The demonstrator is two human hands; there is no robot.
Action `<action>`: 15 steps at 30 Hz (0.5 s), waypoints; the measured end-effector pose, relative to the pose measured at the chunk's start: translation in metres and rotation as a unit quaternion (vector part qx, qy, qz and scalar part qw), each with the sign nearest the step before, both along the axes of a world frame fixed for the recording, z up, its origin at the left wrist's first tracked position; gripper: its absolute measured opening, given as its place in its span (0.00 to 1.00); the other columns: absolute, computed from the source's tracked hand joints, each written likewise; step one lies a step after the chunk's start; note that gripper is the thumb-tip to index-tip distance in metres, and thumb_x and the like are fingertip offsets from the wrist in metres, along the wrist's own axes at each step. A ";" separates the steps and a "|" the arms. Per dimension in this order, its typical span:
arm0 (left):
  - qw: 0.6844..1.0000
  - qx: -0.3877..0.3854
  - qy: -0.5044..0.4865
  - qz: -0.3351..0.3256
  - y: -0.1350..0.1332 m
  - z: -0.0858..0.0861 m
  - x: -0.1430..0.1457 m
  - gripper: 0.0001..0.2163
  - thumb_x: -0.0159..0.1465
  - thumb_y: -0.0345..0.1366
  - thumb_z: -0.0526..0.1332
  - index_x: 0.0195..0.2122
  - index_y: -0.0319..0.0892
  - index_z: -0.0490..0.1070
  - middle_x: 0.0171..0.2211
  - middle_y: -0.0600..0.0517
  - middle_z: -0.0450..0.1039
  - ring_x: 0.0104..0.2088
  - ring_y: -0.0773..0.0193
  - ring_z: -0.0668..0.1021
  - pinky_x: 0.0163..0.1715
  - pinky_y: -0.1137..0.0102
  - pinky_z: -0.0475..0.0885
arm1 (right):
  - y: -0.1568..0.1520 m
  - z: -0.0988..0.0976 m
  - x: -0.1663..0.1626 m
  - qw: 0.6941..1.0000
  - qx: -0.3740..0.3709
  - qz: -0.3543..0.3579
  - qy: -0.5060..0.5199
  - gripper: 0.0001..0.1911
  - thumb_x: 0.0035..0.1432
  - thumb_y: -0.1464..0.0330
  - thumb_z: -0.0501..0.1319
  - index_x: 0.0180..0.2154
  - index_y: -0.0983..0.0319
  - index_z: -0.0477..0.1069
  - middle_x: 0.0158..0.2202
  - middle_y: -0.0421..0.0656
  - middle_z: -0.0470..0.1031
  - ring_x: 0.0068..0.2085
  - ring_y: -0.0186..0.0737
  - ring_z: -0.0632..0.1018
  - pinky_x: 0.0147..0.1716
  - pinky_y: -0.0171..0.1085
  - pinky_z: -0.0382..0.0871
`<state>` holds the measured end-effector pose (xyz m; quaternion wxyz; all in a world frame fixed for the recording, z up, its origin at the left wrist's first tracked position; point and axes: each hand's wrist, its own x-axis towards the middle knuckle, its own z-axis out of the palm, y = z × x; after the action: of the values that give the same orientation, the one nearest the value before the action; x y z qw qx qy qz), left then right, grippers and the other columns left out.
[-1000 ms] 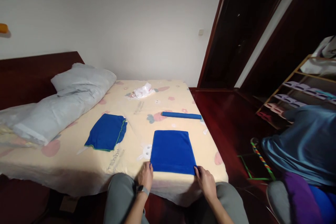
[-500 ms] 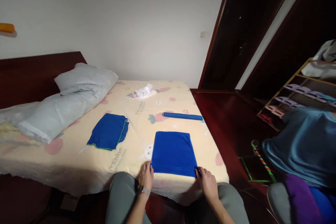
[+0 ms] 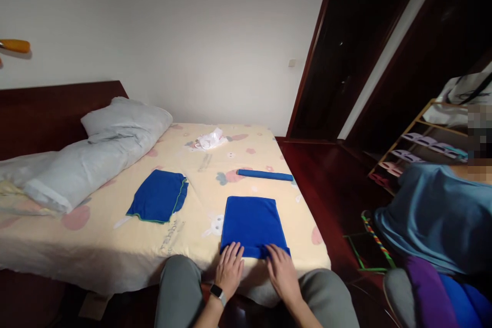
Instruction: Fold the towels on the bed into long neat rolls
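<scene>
A blue towel [image 3: 250,220] lies spread on the bed in front of me, its near edge turned over into a narrow strip. My left hand [image 3: 229,269] rests on the left part of that strip, fingers stretched out and lying over it. Toward the right part, my right hand [image 3: 282,271] presses its slightly bent fingers onto the strip, where the fabric bunches a little. Further left lies another blue cloth [image 3: 157,196], loosely folded with green edging. Beyond the towel is a slim blue roll [image 3: 265,175].
The bed [image 3: 207,179] has a patterned sheet. A grey quilt [image 3: 115,138] is heaped at left, and a crumpled white plastic bag [image 3: 211,138] lies at the back. A person in a blue top [image 3: 434,215] sits at right, near a shoe rack [image 3: 418,118].
Both hands have moved inward from the towel's near corners and now lie on its near edge. That edge was flat and is now turned over. The view has shifted slightly.
</scene>
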<state>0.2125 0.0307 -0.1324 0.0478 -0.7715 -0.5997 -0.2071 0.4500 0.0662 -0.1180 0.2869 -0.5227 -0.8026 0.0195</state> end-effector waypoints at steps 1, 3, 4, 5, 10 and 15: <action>1.000 -0.001 0.014 -0.027 -0.001 -0.002 0.003 0.25 0.73 0.35 0.49 0.71 0.49 0.56 0.69 0.51 0.61 0.68 0.54 0.65 0.67 0.55 0.64 | -0.005 -0.003 -0.013 0.999 -0.001 0.042 -0.012 0.24 0.69 0.64 0.50 0.63 0.55 0.67 0.61 0.45 0.72 0.60 0.51 0.73 0.59 0.49 0.68; 0.999 -0.010 0.032 -0.040 -0.001 -0.006 0.006 0.28 0.72 0.35 0.49 0.73 0.48 0.48 0.72 0.51 0.54 0.70 0.54 0.61 0.68 0.53 0.63 | -0.014 -0.013 -0.037 0.995 0.004 0.087 -0.046 0.26 0.69 0.62 0.50 0.67 0.53 0.62 0.65 0.42 0.69 0.62 0.51 0.72 0.62 0.50 0.67; 0.999 -0.016 0.036 -0.033 0.000 -0.009 0.006 0.29 0.72 0.34 0.48 0.74 0.48 0.46 0.73 0.50 0.53 0.70 0.53 0.60 0.68 0.52 0.63 | -0.018 -0.019 -0.046 0.993 0.008 0.095 -0.062 0.27 0.69 0.61 0.51 0.68 0.52 0.60 0.66 0.41 0.67 0.63 0.52 0.71 0.62 0.50 0.66; 0.999 -0.022 0.037 -0.026 0.001 -0.011 0.005 0.29 0.72 0.35 0.48 0.74 0.48 0.45 0.73 0.50 0.52 0.70 0.52 0.61 0.67 0.51 0.63 | -0.020 -0.026 -0.054 0.993 0.015 0.093 -0.075 0.28 0.69 0.61 0.51 0.69 0.52 0.58 0.67 0.41 0.65 0.64 0.53 0.70 0.62 0.50 0.66; 0.998 -0.040 0.038 -0.022 0.003 -0.022 -0.008 0.29 0.73 0.38 0.48 0.74 0.49 0.42 0.73 0.49 0.51 0.71 0.54 0.59 0.68 0.54 0.63 | -0.019 -0.050 -0.056 0.990 0.053 0.079 -0.108 0.36 0.66 0.68 0.51 0.73 0.57 0.46 0.70 0.44 0.57 0.67 0.50 0.66 0.63 0.50 0.64; 0.997 -0.057 0.042 -0.026 0.004 -0.025 -0.018 0.30 0.73 0.37 0.48 0.74 0.46 0.41 0.73 0.49 0.49 0.72 0.57 0.57 0.69 0.56 0.61 | -0.002 -0.058 -0.020 0.988 0.076 0.051 -0.125 0.34 0.67 0.67 0.51 0.72 0.63 0.48 0.69 0.50 0.58 0.67 0.49 0.66 0.63 0.48 0.63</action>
<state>0.1950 0.0348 -0.1569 0.0239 -0.7962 -0.5877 -0.1415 0.4300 0.0642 -0.1757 0.2215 -0.4557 -0.8572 -0.0923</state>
